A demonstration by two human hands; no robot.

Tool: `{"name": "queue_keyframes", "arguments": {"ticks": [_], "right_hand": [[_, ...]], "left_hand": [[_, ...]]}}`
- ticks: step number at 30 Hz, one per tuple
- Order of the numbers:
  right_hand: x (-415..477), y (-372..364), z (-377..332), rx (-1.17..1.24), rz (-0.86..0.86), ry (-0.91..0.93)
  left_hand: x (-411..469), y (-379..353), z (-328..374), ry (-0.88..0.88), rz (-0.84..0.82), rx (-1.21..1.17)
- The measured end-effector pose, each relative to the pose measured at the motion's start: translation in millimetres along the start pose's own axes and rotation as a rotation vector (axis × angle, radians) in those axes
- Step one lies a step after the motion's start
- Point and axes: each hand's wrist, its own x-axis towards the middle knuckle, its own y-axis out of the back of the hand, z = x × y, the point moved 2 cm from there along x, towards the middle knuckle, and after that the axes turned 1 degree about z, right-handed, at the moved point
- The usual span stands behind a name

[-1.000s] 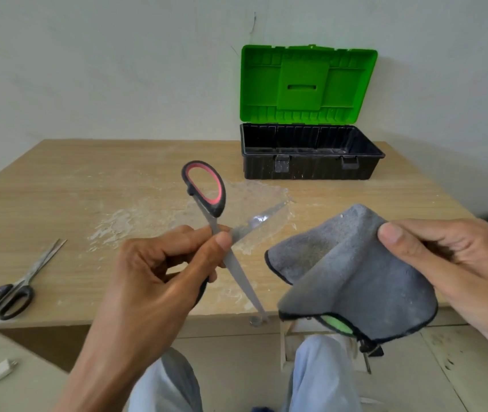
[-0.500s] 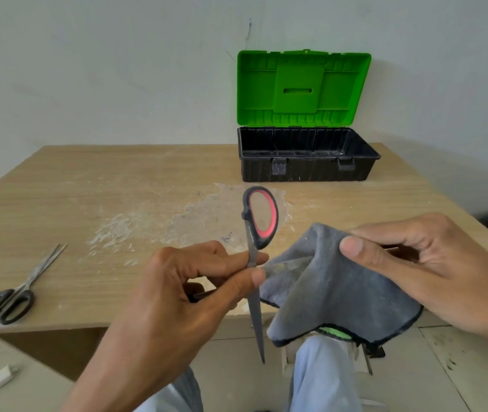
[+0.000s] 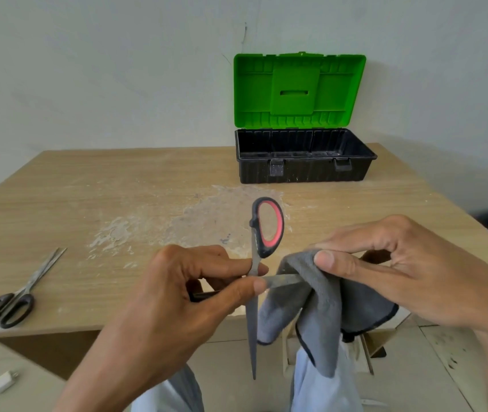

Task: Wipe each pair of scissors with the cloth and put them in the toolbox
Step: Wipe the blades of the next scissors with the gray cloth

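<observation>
So the red-and-black scissors (image 3: 255, 251) are up in the air just in front of the counter (image 3: 118, 188) edge, splayed wide open. The left hand (image 3: 177, 292) has its grip pinched right at the pivot, thumb and forefinger. One red-lined loop sticks straight up and one blade hangs straight down.

The other blade is the one that matters. It runs sideways, out to the right from that pinch, straight into the grey cloth (image 3: 326, 316). The right hand (image 3: 391, 263) has its grip closed on the cloth, folding it over the blade, so the tip is buried and I can't see it. I reckon the wipe has to slide along that blade's length, outward to the right.

The cloth looks soft and fuzzy with a dark stitched hem, and the blades are dull flat steel.

A black-handled pair (image 3: 33, 281) lies closed, well off to the left on the counter, not yet wiped, I'd guess. The black plastic toolbox (image 3: 305, 171) sits at the back with its green lid (image 3: 296, 90) up, nearer the right hand. The counter top is pale wood with a whitish scuffed patch.
</observation>
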Motion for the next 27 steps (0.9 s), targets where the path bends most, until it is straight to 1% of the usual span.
{"name": "queue_keyframes", "arguments": {"ticks": [5, 12, 14, 16, 20, 22, 27], "right_hand": [[-1.5, 3.8, -0.6, -0.018, 0.022, 0.004], [4.1, -17.9, -6.7, 0.001, -0.020, -0.017], [5.9, -24.8, -2.2, -0.029, -0.021, -0.010], [7.1, -28.6, 0.0, -0.006, 0.012, 0.001], [7.0, -29.8, -0.5, 0.081, 0.045, 0.015], [6.8, -29.4, -1.1, 0.129, 0.040, 0.006], [3.7, -26.2, 0.8, 0.177, 0.021, -0.024]], "left_hand": [[1.1, -0.4, -2.4, 0.007, 0.032, 0.030], [4.2, -9.0, -3.9, -0.029, 0.037, 0.033], [4.3, -8.9, -4.0, 0.005, 0.049, -0.021], [4.0, -9.4, -4.1, 0.043, 0.047, -0.076], [2.0, -11.1, -5.7, 0.167, -0.042, -0.181], [1.8, -12.3, -9.5, 0.225, -0.081, -0.198], [2.2, -13.0, -17.9, 0.324, -0.058, -0.214]]}}
